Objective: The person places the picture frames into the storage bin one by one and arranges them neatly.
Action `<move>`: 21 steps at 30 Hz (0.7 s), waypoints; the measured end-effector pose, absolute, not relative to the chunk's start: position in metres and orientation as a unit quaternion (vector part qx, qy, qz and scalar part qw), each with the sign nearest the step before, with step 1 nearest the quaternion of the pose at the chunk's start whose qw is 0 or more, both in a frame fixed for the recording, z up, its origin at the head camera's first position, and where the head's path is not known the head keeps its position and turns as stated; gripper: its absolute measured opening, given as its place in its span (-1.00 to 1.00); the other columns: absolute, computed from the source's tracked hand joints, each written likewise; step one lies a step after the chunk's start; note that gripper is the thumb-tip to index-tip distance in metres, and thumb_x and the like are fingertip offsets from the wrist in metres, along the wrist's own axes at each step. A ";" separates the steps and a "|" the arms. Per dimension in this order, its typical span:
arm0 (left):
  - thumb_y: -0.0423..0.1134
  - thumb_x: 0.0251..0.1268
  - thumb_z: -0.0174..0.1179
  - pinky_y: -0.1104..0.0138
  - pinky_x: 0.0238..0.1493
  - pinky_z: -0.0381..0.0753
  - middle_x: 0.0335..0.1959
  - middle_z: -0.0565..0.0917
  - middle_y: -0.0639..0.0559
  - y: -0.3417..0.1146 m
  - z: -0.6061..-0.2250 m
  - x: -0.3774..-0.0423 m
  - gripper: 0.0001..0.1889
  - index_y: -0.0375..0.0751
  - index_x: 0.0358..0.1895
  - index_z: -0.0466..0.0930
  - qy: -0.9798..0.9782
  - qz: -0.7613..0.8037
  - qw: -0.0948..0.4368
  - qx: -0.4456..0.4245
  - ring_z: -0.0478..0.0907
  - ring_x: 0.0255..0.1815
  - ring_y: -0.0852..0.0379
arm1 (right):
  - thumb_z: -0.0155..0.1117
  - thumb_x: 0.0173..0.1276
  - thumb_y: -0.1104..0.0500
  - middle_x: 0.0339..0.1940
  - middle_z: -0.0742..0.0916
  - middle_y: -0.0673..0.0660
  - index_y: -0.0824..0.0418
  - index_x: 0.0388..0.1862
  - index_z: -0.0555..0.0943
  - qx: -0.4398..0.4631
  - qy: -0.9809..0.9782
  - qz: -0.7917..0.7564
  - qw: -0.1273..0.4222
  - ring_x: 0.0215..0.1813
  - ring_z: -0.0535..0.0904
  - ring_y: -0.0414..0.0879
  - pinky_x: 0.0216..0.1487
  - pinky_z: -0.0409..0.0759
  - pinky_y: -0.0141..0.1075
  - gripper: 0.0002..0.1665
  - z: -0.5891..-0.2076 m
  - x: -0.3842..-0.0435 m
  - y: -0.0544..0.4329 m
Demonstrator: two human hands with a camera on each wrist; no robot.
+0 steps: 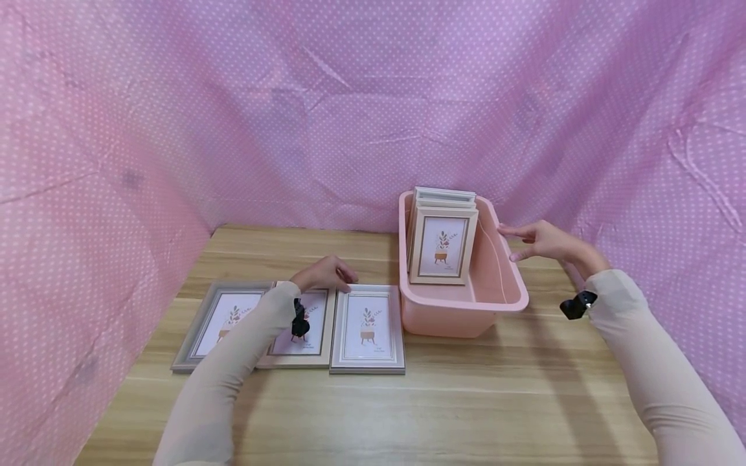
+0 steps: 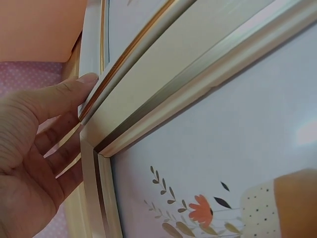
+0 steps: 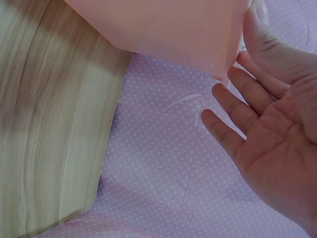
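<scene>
My left hand (image 1: pixel 328 273) is at the top left corner of a white picture frame (image 1: pixel 339 330), which lies on the wooden table. The thumb (image 2: pixel 88 78) is on this frame's edge; the other fingertips are partly hidden behind the frame edges. A cream picture frame (image 1: pixel 324 361) lies directly left of it, and a grey picture frame (image 1: pixel 201 310) is farthest left, partly covered by my sleeve. My right hand (image 1: pixel 544 239) touches the right rim of a pink plastic bin (image 1: pixel 466 317), fingers mostly straight (image 3: pixel 225 131) and thumb at the rim.
Several picture frames stand upright in the bin's left part, a beige picture frame (image 1: pixel 415 259) foremost. Pink polka-dot cloth (image 1: pixel 350 129) hangs behind and at both sides of the table (image 1: pixel 408 414). Each wrist bears a small black camera (image 1: pixel 577 304).
</scene>
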State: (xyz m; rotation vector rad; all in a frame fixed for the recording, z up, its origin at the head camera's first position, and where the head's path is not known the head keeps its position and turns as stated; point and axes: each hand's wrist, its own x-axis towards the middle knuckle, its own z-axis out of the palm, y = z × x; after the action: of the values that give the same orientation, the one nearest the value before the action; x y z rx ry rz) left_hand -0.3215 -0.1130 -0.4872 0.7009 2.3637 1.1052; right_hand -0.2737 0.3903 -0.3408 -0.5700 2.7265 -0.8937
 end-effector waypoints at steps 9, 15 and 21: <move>-0.39 0.17 0.46 0.33 0.04 0.70 -0.05 0.81 -0.12 -0.114 -0.494 -0.321 -0.71 -0.28 -0.02 0.78 0.861 0.391 0.204 0.255 0.72 -0.10 0.16 | 0.58 0.13 0.27 0.44 0.45 0.36 0.41 0.39 0.44 -0.188 0.927 -0.306 0.108 0.47 0.32 0.29 0.16 0.31 -0.79 -0.15 -0.341 -0.273 0.388; -0.37 0.18 0.46 0.37 0.00 0.70 -0.09 0.82 -0.12 -0.112 -0.494 -0.318 -0.75 -0.29 -0.06 0.79 0.865 0.382 0.183 0.270 0.73 -0.13 0.18 | 0.58 0.14 0.26 0.44 0.45 0.36 0.40 0.40 0.45 -0.180 0.928 -0.306 0.110 0.48 0.30 0.28 0.17 0.30 -0.79 -0.15 -0.340 -0.271 0.388; -0.39 0.20 0.43 0.41 -0.07 0.69 -0.14 0.83 -0.14 -0.111 -0.495 -0.317 -0.80 -0.30 -0.11 0.80 0.864 0.379 0.174 0.283 0.72 -0.19 0.22 | 0.58 0.15 0.24 0.45 0.44 0.34 0.36 0.41 0.45 -0.172 0.927 -0.311 0.117 0.50 0.29 0.26 0.18 0.28 -0.80 -0.15 -0.340 -0.272 0.389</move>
State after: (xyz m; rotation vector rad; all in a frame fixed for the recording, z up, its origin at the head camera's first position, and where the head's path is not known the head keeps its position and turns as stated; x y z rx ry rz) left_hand -0.3168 -0.1106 -0.4954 0.8020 2.4483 1.0756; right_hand -0.2723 0.3885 -0.3398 -0.5050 2.7154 -0.9096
